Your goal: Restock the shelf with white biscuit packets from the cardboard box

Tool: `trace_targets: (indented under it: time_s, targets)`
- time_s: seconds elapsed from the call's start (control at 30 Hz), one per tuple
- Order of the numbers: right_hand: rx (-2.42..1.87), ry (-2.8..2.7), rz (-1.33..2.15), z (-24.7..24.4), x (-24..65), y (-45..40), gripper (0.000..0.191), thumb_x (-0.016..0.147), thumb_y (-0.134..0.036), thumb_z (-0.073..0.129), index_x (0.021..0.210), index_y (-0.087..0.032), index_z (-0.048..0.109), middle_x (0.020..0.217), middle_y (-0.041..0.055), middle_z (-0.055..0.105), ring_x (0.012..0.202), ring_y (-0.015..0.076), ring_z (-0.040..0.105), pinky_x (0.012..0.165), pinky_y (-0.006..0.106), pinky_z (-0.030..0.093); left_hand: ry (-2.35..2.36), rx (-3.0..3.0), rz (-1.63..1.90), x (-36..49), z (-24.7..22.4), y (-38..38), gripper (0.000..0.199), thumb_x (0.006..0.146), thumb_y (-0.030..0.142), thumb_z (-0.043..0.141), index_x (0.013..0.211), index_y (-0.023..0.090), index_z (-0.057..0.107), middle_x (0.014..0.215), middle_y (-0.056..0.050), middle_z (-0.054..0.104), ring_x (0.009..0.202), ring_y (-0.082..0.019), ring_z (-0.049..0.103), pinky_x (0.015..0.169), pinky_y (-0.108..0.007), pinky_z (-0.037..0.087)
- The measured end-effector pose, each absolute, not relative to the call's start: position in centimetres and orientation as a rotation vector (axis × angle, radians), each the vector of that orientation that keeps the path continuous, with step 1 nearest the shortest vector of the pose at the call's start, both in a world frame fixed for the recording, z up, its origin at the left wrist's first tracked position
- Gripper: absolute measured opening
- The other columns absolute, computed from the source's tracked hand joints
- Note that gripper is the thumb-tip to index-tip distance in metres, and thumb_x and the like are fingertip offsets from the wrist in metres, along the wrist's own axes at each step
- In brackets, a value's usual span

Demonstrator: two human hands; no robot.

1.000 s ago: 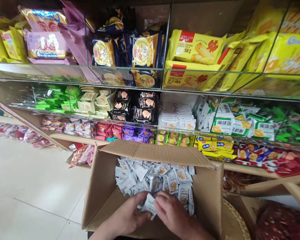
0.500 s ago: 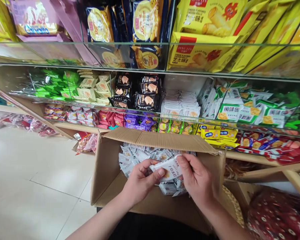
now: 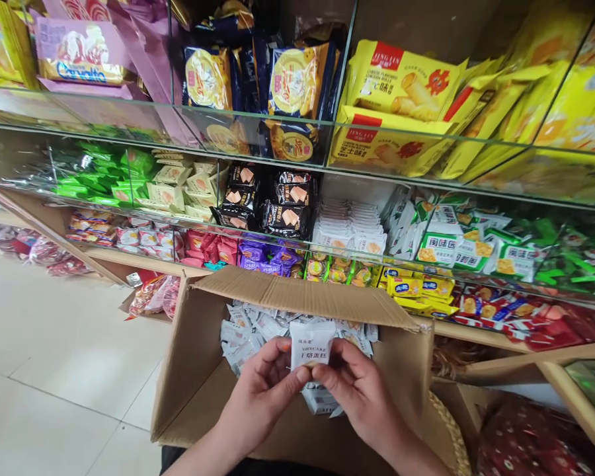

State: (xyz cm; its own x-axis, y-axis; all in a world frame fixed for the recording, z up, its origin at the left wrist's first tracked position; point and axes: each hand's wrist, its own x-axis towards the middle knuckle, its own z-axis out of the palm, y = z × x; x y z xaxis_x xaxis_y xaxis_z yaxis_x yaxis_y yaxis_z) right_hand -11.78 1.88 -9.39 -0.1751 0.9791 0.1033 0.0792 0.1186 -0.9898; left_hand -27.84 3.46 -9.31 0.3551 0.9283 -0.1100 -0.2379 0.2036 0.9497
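A white snack packet (image 3: 311, 344) with dark lettering stands upright between my two hands, above an open cardboard box (image 3: 178, 377). My left hand (image 3: 265, 390) grips its left side, thumb on the front near the bottom edge. On the right side my right hand (image 3: 354, 390) pinches it the same way, the two thumbtips nearly meeting. Behind and below, many similar white packets (image 3: 242, 330) lie loose in the box, partly hidden by my hands.
The raised box flap (image 3: 302, 294) borders the shelves. Neat rows of white packets (image 3: 350, 225) sit on the glass shelf beside black packets (image 3: 287, 215). Yellow bags (image 3: 401, 86) fill the upper shelf. A wrapped dark red bundle (image 3: 535, 436) is at lower right.
The packet has turned from slanted to upright between my hands, and my right hand has come in closer to my left. The view has tilted up, so the shelves appear lower.
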Motion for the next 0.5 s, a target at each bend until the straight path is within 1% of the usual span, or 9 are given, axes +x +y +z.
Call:
trace_targets:
  time_s: [0.03,0.1,0.17,0.2,0.23,0.3,0.37,0.43,0.5]
  targets:
    - [-1.157,-1.524,1.087,-8.4,-11.0,2.4,0.021,0.084,-0.032,0.050,0.101,-0.022,0.054,0.093,0.0040,0.065,0.085,0.0162,0.061,0.074,0.028,0.050,0.855,1.070,0.961,-28.0,-9.5,3.5,0.028,0.073,0.032,0.065,0.097,0.020,0.055,0.084,-0.001,0.061,0.079,-0.013,0.056,0.071,-0.023,0.046]
    - [-1.290,-1.681,0.637,-5.6,-8.5,4.4,0.024,0.083,-0.033,0.052,0.104,-0.022,0.056,0.096,0.0050,0.064,0.087,0.0179,0.059,0.076,0.031,0.048,0.916,1.140,0.913,-28.4,-9.8,3.6,0.029,0.075,0.035,0.062,0.099,0.020,0.055,0.087,-0.002,0.060,0.079,-0.014,0.055,0.070,-0.023,0.046]
    - [-1.406,-1.790,0.070,-2.5,-5.4,7.6,0.025,0.083,-0.034,0.050,0.102,-0.019,0.058,0.098,0.0078,0.063,0.091,0.0209,0.056,0.081,0.036,0.044,0.982,1.183,0.841,-28.9,-10.3,3.7,0.027,0.075,0.039,0.061,0.093,0.019,0.057,0.084,-0.002,0.059,0.075,-0.013,0.053,0.067,-0.022,0.045]
    - [-1.463,-1.865,-0.158,-1.3,-3.9,9.5,0.025,0.084,-0.033,0.050,0.100,-0.018,0.059,0.097,0.0091,0.063,0.093,0.0225,0.055,0.083,0.037,0.042,1.001,1.192,0.809,-29.1,-10.6,3.7,0.026,0.075,0.040,0.060,0.090,0.019,0.057,0.082,-0.001,0.058,0.074,-0.012,0.052,0.065,-0.022,0.044]
    - [-1.544,-1.978,-0.304,-0.3,-2.6,11.5,0.024,0.084,-0.031,0.049,0.099,-0.016,0.060,0.095,0.0102,0.063,0.092,0.0235,0.055,0.083,0.038,0.040,1.017,1.203,0.779,-29.2,-11.0,3.6,0.026,0.075,0.041,0.060,0.088,0.019,0.057,0.079,0.000,0.057,0.072,-0.012,0.051,0.064,-0.021,0.043]
    - [-1.779,-2.261,-0.384,0.4,-0.5,15.3,0.020,0.083,-0.025,0.050,0.091,-0.013,0.063,0.089,0.0116,0.064,0.089,0.0241,0.057,0.080,0.035,0.039,1.036,1.240,0.716,-29.4,-11.9,3.2,0.026,0.076,0.042,0.058,0.087,0.019,0.057,0.076,0.001,0.055,0.069,-0.011,0.049,0.063,-0.021,0.041]
    - [-1.997,-2.488,-0.264,-0.3,0.6,18.3,0.015,0.079,-0.021,0.053,0.083,-0.013,0.065,0.083,0.0111,0.065,0.084,0.0233,0.059,0.073,0.030,0.040,1.031,1.283,0.651,-29.5,-12.8,2.8,0.025,0.077,0.042,0.056,0.086,0.018,0.057,0.076,0.000,0.055,0.070,-0.011,0.048,0.063,-0.021,0.040]
    - [-2.097,-2.580,-0.144,-1.6,1.0,20.3,0.012,0.076,-0.020,0.056,0.078,-0.014,0.065,0.079,0.0099,0.066,0.081,0.0222,0.061,0.066,0.027,0.040,1.016,1.309,0.605,-29.7,-13.6,2.5,0.025,0.079,0.042,0.054,0.086,0.018,0.057,0.078,-0.001,0.057,0.072,-0.013,0.050,0.066,-0.022,0.040]
    - [-2.113,-2.588,-0.112,-2.9,0.9,21.3,0.010,0.074,-0.021,0.058,0.076,-0.014,0.066,0.076,0.0092,0.067,0.079,0.0214,0.062,0.063,0.025,0.039,1.015,1.322,0.578,-29.8,-14.0,2.4,0.025,0.079,0.042,0.053,0.087,0.019,0.057,0.079,-0.001,0.058,0.074,-0.014,0.051,0.068,-0.023,0.040]
